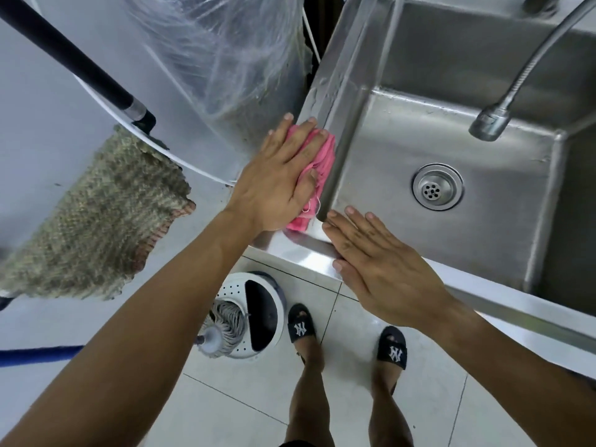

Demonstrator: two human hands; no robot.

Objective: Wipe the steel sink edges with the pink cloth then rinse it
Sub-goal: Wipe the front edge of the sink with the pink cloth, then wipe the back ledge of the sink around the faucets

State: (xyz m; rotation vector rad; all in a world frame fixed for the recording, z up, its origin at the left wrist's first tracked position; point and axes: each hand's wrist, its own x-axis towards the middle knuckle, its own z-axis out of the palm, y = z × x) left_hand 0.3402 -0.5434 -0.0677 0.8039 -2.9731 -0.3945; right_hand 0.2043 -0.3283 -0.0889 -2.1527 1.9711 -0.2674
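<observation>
Wiping underway: cloth (pixel 317 166) pressed flat on sink (pixel 325 101) left edge, frame centre, by left hand (pixel 280 179). Right hand (pixel 380 269) laid flat, fingers straight, on front edge. Rinse judged undone.

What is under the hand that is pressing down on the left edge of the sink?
A crumpled pink cloth lies under the left hand, pressed onto the steel sink edge by flat fingers. The cloth's middle and the steel beneath it are covered.
</observation>
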